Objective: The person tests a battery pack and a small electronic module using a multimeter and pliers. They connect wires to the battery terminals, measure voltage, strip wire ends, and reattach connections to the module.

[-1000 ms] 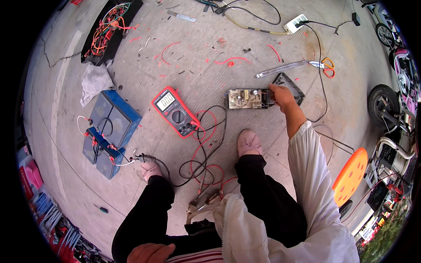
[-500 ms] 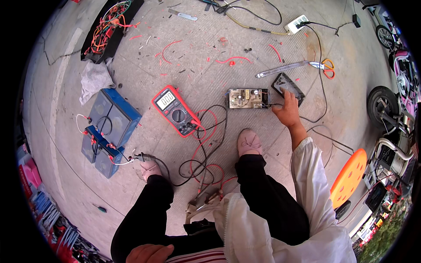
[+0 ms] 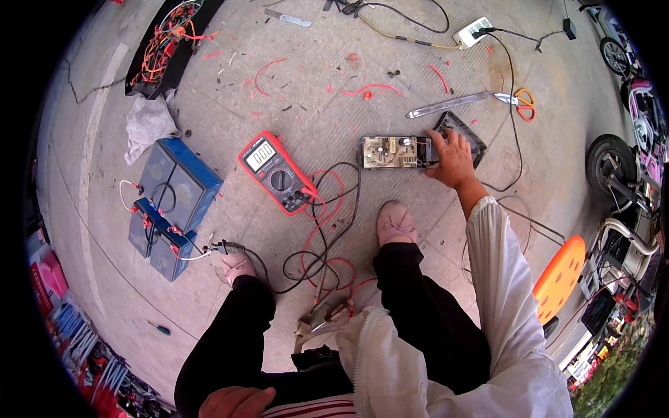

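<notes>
My right hand (image 3: 454, 161) reaches over the right end of a circuit board in an open black case (image 3: 390, 152), its thumb at the near edge and its fingers at the far edge, closed round that end. Partly behind this hand lies a black plastic cover (image 3: 468, 132). My left hand (image 3: 237, 403) rests on my lap at the lower edge, fingers laid out and holding nothing. Left of the board, a red multimeter (image 3: 279, 174) lies face up with its display lit. Its red and black test leads (image 3: 327, 261) loop across the ground near my feet.
Blue batteries (image 3: 182, 182) wired together stand at the left, beside a grey rag (image 3: 149, 124) and a black box of wires (image 3: 164, 59). Scissors (image 3: 524, 104), a metal strip (image 3: 449, 104) and a white power strip (image 3: 472, 33) lie beyond. An orange stool (image 3: 561, 279) is at right.
My right hand has moved left from the black cover onto the right end of the circuit board. The cover has shifted slightly. My left hand stays on my lap.
</notes>
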A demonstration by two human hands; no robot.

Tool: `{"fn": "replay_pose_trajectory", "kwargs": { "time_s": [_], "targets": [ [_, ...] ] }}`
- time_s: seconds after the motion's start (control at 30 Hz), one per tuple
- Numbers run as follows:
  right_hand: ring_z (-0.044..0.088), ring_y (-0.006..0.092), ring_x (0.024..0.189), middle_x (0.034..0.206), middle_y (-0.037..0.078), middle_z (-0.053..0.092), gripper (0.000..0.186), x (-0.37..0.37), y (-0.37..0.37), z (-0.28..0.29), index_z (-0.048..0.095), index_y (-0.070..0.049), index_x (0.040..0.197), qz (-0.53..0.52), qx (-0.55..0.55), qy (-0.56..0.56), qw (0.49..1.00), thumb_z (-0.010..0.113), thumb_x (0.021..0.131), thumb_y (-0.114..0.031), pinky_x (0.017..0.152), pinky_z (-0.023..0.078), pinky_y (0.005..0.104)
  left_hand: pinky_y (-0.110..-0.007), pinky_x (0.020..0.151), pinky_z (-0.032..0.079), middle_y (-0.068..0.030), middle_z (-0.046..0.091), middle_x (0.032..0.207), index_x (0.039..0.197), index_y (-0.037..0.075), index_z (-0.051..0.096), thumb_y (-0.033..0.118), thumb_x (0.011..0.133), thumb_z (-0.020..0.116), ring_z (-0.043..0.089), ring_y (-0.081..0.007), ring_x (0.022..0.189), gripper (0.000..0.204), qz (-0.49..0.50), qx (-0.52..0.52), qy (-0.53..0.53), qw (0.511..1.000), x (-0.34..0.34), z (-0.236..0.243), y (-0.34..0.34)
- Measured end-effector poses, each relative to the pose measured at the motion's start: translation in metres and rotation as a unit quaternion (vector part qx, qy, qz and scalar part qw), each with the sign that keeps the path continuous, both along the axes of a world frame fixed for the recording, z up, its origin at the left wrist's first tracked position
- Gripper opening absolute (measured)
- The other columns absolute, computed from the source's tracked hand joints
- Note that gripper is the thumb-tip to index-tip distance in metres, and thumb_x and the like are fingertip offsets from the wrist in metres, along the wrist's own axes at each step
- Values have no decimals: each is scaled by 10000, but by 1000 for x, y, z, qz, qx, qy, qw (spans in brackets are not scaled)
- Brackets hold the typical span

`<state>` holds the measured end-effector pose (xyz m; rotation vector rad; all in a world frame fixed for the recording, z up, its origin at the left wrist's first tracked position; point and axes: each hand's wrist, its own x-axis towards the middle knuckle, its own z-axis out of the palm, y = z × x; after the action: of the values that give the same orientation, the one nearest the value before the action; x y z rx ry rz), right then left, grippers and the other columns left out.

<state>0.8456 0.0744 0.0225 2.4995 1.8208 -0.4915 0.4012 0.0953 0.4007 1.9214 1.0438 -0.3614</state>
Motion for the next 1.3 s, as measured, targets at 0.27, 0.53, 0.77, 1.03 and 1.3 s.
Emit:
{"fn": "replay_pose_trajectory", "kwargs": {
  "time_s": [0.27, 0.53, 0.77, 1.03, 1.3],
  "targets": [
    [450, 363, 1144, 1230, 153, 478, 899, -9, -10, 12, 499, -231, 1316, -10, 39, 21, 999, 861, 494, -279, 966, 361, 437, -453, 855, 482, -183, 616, 1064, 1197, 45, 603, 130, 745, 713, 586, -386, 970, 474, 1, -4, 4, 1000, -1, 1, 0],
    [434, 393, 1151, 1207, 191, 467, 903, 2, -61, -1, 494, -132, 1310, -59, -18, 147, 987, 845, 529, -419, 984, 357, 433, -457, 857, 481, -185, 616, 1061, 1192, 36, 604, 93, 733, 714, 587, -389, 966, 475, 1, -2, -6, 1000, 1, 3, 1],
    [416, 409, 1185, 1217, 230, 448, 967, 18, -67, -7, 466, -78, 1336, -94, -72, 219, 969, 836, 545, -493, 1018, 357, 428, -462, 854, 475, -194, 610, 1072, 1196, 27, 591, 77, 726, 712, 580, -394, 971, 487, -23, -23, -4, 999, 14, 3, 2],
    [408, 414, 1213, 1248, 242, 444, 982, 32, -66, -1, 457, -73, 1352, -114, -98, 254, 955, 830, 554, -506, 1037, 360, 428, -346, 807, 514, -106, 681, 974, 1207, 66, 603, 227, 928, 608, 661, -261, 926, 322, -133, -302, 39, 943, 37, -42, 58],
    [423, 406, 1197, 1228, 233, 464, 946, 49, -53, 0, 496, -52, 1312, -137, -80, 292, 943, 830, 546, -495, 1021, 374, 422, -325, 995, 404, -147, 617, 1206, 1306, -30, 496, 247, 984, 510, 551, -230, 1153, 425, 118, -233, -14, 965, 134, -333, 47]
  ]
}}
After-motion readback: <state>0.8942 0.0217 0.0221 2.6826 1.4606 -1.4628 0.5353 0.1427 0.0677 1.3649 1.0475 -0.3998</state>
